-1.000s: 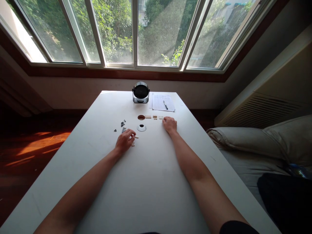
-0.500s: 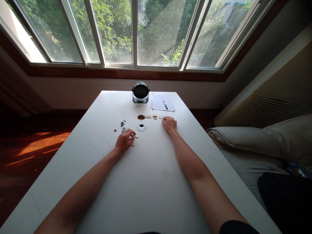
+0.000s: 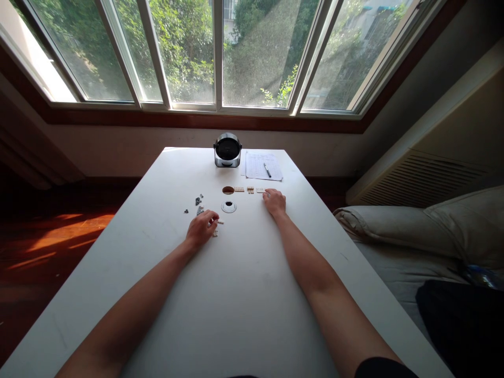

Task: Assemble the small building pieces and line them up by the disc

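Carefully rests a curled right hand point(image 3: 274, 202) by a row of small white pieces point(image 3: 260, 190) and a half-closed left hand point(image 3: 203, 227) beside small beige pieces point(image 3: 221, 222) on a white table point(image 3: 252, 299), with grips unclear, risking a skewed row from one stray fingertip.

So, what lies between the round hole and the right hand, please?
In the head view, three groups of small pieces line up from the hole to the right hand.

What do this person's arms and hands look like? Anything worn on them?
The left hand and right hand are ungloved, with no watch or bracelet visible. A black sleeve shows high on the right arm; no left sleeve is in view.
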A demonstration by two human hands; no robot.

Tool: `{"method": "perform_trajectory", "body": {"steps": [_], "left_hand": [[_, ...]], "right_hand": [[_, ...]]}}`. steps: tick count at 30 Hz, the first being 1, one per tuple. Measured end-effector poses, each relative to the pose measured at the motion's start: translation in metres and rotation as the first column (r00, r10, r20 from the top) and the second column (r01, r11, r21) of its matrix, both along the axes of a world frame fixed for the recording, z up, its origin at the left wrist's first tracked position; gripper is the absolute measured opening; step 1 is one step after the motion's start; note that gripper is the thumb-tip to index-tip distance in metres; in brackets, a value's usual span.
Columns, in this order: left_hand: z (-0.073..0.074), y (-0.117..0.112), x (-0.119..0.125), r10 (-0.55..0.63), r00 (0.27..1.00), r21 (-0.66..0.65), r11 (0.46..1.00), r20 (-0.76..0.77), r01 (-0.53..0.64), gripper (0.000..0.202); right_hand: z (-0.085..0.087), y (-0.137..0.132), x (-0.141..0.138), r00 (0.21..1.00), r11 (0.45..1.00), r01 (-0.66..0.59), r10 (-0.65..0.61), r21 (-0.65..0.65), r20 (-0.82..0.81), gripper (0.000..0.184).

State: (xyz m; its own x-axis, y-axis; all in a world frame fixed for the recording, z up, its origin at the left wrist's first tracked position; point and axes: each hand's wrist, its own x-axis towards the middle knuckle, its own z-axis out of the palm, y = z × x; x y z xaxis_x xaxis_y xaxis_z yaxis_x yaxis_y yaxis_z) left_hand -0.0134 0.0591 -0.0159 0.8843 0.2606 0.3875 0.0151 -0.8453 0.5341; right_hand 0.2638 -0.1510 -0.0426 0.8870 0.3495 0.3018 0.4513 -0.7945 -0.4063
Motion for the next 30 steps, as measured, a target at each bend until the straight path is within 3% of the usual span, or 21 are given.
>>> {"method": "perform_trajectory", "body": {"steps": [7,14,18,22,30], "left_hand": [[-0.004,0.004,0.002,0.027,0.999,0.049,0.998,-0.035,-0.026,0.015],[-0.005,0.005,0.001,-0.002,0.998,0.077,0.997,-0.057,0.007,0.019],[-0.005,0.005,0.001,0.012,0.998,0.085,0.996,-0.065,-0.007,0.016],[-0.005,0.005,0.001,0.027,0.998,0.090,0.996,-0.061,-0.021,0.013],[-0.003,0.005,0.000,0.039,0.997,0.107,0.994,-0.061,-0.032,0.007]], "right_hand": [[0.006,0.001,-0.010,0.996,0.995,-0.045,0.038,0.089,0.078,0.030],[0.015,0.017,-0.038,0.966,0.965,-0.238,0.222,0.110,0.135,0.026],[0.020,0.031,-0.063,0.912,0.909,-0.405,0.393,0.096,0.122,0.022],[0.024,0.043,-0.090,0.821,0.817,-0.569,0.560,0.088,0.109,0.019],[0.024,0.054,-0.113,0.712,0.708,-0.702,0.700,0.071,0.063,0.014]]}}
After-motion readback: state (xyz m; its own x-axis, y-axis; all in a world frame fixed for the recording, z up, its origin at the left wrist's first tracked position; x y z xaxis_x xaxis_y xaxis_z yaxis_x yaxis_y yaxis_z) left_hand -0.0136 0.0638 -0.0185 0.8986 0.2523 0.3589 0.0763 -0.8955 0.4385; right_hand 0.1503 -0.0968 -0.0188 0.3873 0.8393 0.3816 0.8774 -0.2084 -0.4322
